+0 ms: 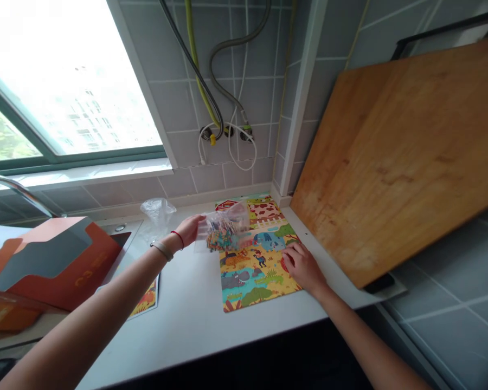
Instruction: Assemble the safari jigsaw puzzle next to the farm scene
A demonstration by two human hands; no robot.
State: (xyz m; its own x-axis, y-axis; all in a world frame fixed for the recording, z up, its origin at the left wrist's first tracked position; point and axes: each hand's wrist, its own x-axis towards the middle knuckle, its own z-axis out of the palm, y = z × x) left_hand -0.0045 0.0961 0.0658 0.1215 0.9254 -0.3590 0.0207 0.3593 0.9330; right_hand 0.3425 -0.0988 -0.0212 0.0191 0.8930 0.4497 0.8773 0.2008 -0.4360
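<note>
My left hand [189,229] is closed on the upper left edge of a clear plastic bag [224,234] with many small, colourful pieces inside, likely puzzle pieces. The bag hangs over the left part of a bright animal jigsaw puzzle [248,287], hiding some of it. An elephant, a hippo and a crocodile show in its picture. My right hand [304,266] is at the puzzle's right edge, fingers curled down against it. Whether those fingers hold anything is hidden. Behind the bag, another printed sheet or board [264,208] lies against the wall.
A crumpled clear plastic wrapper [158,214] lies by the back wall. Left of me, an orange and grey box [57,257] stands near the sink, with a printed card [148,300] under my forearm. A large wooden board [410,157] leans at the right. Hoses [195,70] hang above.
</note>
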